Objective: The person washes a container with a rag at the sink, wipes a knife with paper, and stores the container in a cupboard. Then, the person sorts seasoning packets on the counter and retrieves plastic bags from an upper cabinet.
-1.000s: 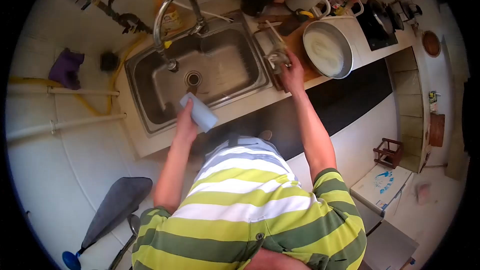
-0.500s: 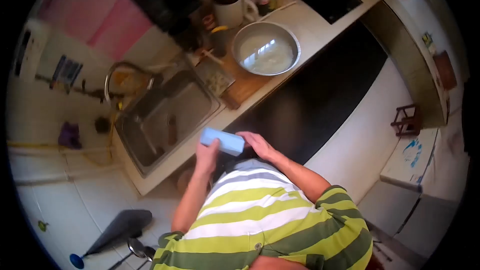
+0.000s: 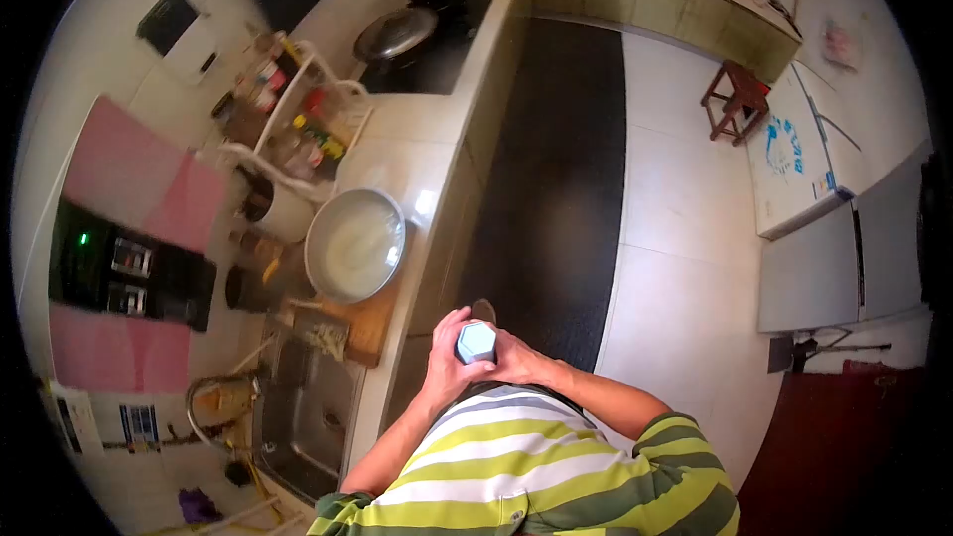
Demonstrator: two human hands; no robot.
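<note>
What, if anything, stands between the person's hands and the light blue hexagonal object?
Nothing visible does. The left hand holds the light blue object directly, and the right hand is close against its side, though part of that hand is hidden.
</note>
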